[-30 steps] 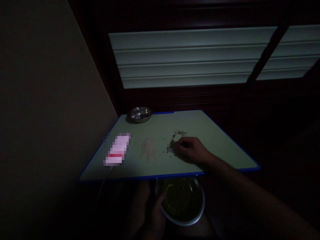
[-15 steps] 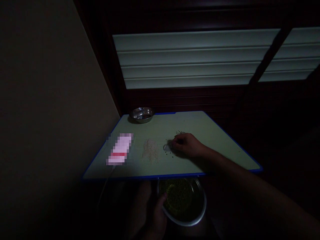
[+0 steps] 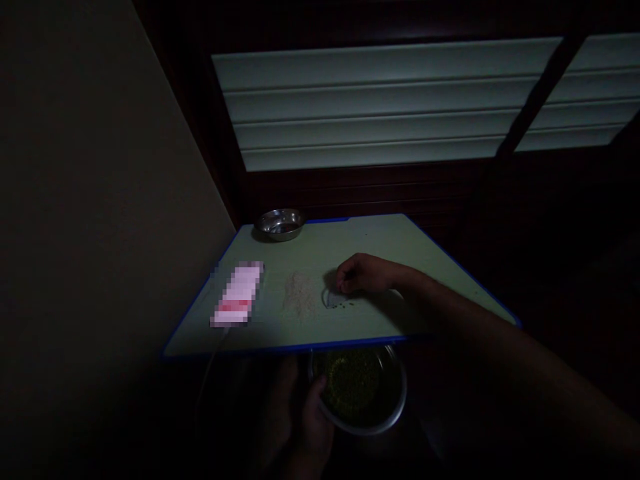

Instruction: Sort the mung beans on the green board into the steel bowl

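My right hand [image 3: 367,273] is closed in a pinch over the pale green board [image 3: 425,293]. Under its fingertips is a small, thin see-through piece [image 3: 331,298] with a rounded edge; its exact kind is unclear in the dim light. A few small dark grains [image 3: 345,305] lie beside it. Left of that hand spreads a low heap of whitish grains [image 3: 300,295]. Below the board's front edge, my left hand [image 3: 316,417] grips the rim of a metal bowl [image 3: 367,430], its thumb over the inside. Small greenish grains, like mung beans [image 3: 353,383], fill the bowl's bottom.
A shiny steel bowl [image 3: 280,225] stands at the board's back left corner, with something dark inside. A blurred-out phone-like screen [image 3: 239,293] lies at the left, a cable [image 3: 213,360] running from it over the front edge. A wall and slatted panels [image 3: 375,100] rise behind.
My right hand has shifted a little; the dark grains that lay beyond it no longer show, and fewer lie in front. The whole view has tilted slightly. My left hand still holds the bowl.
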